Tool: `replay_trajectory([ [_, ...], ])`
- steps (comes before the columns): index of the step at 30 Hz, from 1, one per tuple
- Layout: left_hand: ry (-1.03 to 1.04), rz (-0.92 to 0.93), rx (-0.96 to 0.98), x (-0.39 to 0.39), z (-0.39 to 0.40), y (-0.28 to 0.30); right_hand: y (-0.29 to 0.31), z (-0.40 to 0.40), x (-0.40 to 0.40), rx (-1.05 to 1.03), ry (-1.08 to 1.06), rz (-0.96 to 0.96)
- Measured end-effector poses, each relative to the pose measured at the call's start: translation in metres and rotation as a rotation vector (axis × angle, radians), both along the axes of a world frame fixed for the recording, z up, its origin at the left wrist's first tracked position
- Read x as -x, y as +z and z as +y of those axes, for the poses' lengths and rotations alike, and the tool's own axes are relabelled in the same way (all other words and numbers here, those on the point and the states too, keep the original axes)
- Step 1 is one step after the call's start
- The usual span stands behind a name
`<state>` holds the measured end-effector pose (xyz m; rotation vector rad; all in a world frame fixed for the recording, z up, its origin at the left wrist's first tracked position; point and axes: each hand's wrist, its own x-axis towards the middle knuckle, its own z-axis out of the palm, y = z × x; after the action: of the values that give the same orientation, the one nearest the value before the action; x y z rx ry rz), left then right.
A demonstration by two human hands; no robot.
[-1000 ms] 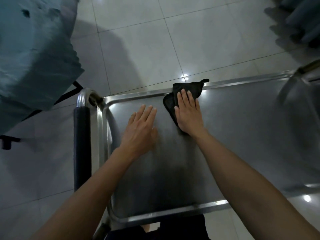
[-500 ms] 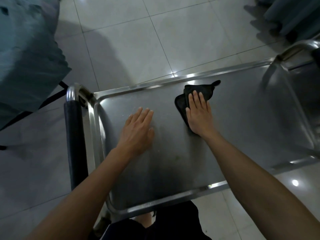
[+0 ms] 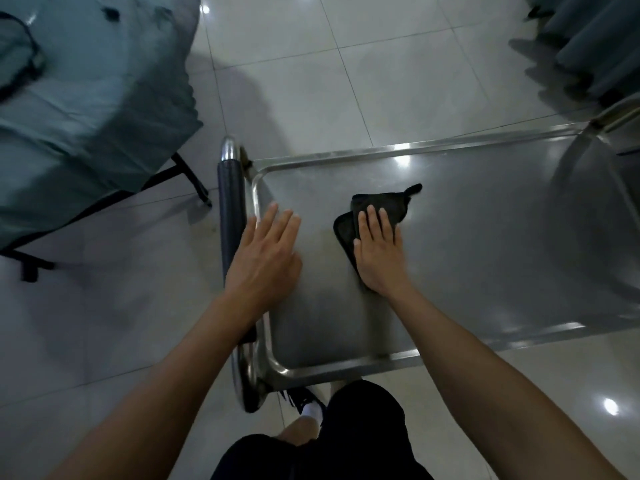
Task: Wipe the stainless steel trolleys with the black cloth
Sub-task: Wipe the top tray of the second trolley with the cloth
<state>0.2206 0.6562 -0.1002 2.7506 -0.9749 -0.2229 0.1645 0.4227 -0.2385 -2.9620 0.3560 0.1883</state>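
Trolley top (image 3: 485, 244), bare steel, lies under my hands; the black cloth (image 3: 377, 209) sits folded left of its middle, my right hand (image 3: 379, 251) flat and spread on it, mid-wipe. My left hand (image 3: 266, 258) rests open near the padded handle (image 3: 227, 209). Next I'd sweep rightward over the uncovered stretch. A draped table (image 3: 86, 98) stands left, clear of the stroke.

Trolley tray (image 3: 485, 244): dull silver-grey steel, brighter polished rim, white light glints near 12 o'clock; handle sleeve (image 3: 228, 202) at 9 o'clock matte black with a chrome cap. Cloth (image 3: 379, 206) plain black, no pattern, edge stitched in the same black. Floor (image 3: 346, 81) pale grey-white glossy tile with thin grey grout lines; draped cover (image 3: 86, 98) at 10 o'clock muted teal; shorts (image 3: 346, 445) black, sock (image 3: 311, 408) white.
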Motion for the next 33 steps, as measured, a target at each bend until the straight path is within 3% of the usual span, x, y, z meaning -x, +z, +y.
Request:
replay_trajectory([
  [10, 0.090, -0.004, 0.062, 0.023, 0.060, -0.002, 0.006, 0.107, -0.013, -0.022, 0.165, 0.026],
  [20, 0.116, 0.041, 0.090, 0.040, 0.072, -0.006, 0.009, 0.161, 0.021, -0.059, 0.207, 0.043],
  [33, 0.081, -0.018, 0.023, 0.052, 0.045, 0.000, 0.008, 0.128, 0.068, -0.071, 0.221, 0.007],
])
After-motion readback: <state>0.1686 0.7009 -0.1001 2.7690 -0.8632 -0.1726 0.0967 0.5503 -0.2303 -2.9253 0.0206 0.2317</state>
